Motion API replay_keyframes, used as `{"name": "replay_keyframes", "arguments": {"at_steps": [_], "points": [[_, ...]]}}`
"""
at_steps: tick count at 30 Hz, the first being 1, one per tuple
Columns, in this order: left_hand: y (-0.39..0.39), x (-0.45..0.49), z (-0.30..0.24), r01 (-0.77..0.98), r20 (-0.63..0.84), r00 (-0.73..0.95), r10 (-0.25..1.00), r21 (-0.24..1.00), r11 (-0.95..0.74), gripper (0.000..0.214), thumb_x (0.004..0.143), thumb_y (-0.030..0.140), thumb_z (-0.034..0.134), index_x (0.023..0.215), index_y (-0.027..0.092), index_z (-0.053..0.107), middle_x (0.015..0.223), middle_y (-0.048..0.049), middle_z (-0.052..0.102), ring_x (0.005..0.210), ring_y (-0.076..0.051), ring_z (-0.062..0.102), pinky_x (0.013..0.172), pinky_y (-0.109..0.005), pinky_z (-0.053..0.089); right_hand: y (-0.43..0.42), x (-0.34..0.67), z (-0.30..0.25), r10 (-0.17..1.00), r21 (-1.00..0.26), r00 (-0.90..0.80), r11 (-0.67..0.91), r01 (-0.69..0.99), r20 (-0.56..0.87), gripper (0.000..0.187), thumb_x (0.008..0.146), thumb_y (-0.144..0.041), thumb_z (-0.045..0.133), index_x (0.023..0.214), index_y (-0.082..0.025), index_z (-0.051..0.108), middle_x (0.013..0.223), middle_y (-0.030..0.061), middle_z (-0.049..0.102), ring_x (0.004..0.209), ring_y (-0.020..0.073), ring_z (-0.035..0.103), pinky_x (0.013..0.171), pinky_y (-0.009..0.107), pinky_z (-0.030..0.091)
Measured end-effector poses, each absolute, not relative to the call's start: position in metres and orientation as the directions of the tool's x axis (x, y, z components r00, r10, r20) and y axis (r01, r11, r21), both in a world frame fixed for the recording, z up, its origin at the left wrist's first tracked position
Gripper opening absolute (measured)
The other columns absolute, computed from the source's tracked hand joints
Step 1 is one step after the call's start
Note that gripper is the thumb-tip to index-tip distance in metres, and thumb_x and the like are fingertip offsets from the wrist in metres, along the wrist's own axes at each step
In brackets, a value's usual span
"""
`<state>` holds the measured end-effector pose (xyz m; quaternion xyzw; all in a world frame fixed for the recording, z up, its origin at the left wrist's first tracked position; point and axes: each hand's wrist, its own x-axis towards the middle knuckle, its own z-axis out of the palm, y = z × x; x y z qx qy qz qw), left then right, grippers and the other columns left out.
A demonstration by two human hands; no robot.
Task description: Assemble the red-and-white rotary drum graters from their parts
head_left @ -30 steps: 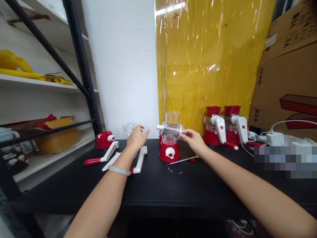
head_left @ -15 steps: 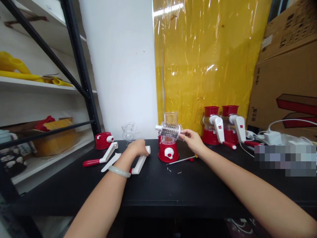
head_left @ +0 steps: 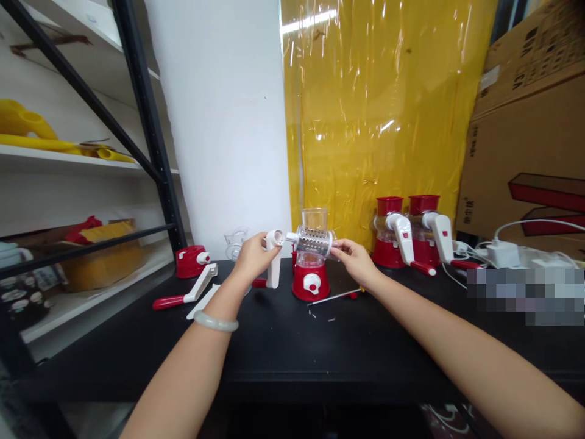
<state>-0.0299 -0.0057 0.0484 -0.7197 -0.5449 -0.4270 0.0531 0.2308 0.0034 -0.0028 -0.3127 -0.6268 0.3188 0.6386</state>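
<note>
A small rotary grater point(head_left: 312, 263) with a red base, clear hopper and metal drum stands on the black table point(head_left: 292, 347). My left hand point(head_left: 253, 257) grips a white crank handle point(head_left: 274, 263) with a red tip and holds its upper end close to the drum's white axle on the left. My right hand point(head_left: 354, 258) pinches the right end of the drum. Both hands are closed on their parts.
Two more crank handles point(head_left: 192, 289) and a red base point(head_left: 191, 261) lie to the left, with a clear part point(head_left: 235, 241) behind. Two assembled graters point(head_left: 411, 235) stand at the right. A thin screwdriver point(head_left: 336, 296) and tiny screws lie in front. Shelving stands left, cartons and cables right.
My left hand dropped onto a crank handle lying on the table, closed on it, and lifted it up to the drum's left end. My right hand stayed on the drum.
</note>
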Motion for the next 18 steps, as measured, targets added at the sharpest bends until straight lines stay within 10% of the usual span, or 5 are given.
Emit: {"name": "replay_keyframes", "arguments": {"at_steps": [18], "points": [[-0.002, 0.001, 0.029, 0.932, 0.751, -0.052, 0.658, 0.273, -0.237, 0.044, 0.083, 0.034, 0.056, 0.126, 0.029, 0.056, 0.09, -0.0087, 0.072, 0.082, -0.028, 0.066, 0.071, -0.033, 0.045, 0.002, 0.232, -0.001, 0.812, -0.812, 0.016, 0.583, -0.035, 0.583, 0.038, 0.059, -0.052, 0.075, 0.078, -0.02, 0.067, 0.08, 0.0047, 0.072, 0.076, 0.0199, 0.066, 0.079, 0.037, 0.051]]}}
